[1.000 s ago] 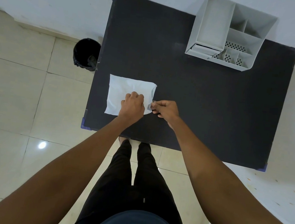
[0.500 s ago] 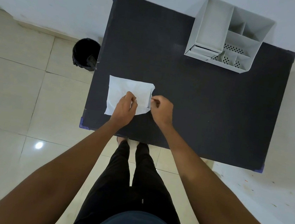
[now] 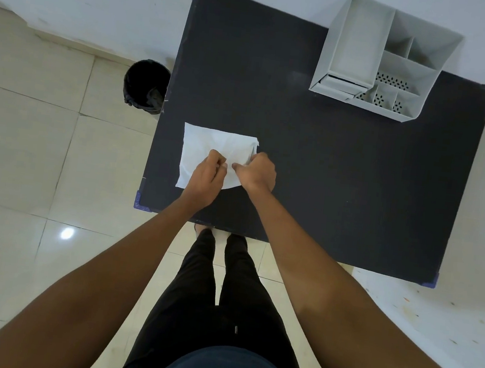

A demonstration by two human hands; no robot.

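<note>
white sheet [image 3: 206,145] lies on the dark counter [image 3: 326,178], out at its 8 o'clock corner. left grip [image 3: 205,176] is curled down pinching the sheet's middle, right grip [image 3: 259,173] pinching its 3 o'clock edge. grey organizer [image 3: 356,51] at 1 o'clock, black bin [image 3: 145,85] on the floor at 10.

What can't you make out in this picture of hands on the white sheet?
Head view only:
- White sheet: its near right part, covered by the left hand and right hand gripping it.
- Bin: its inside, too dark.
- Organizer: what its low front slot holds, too small and shadowed.
</note>
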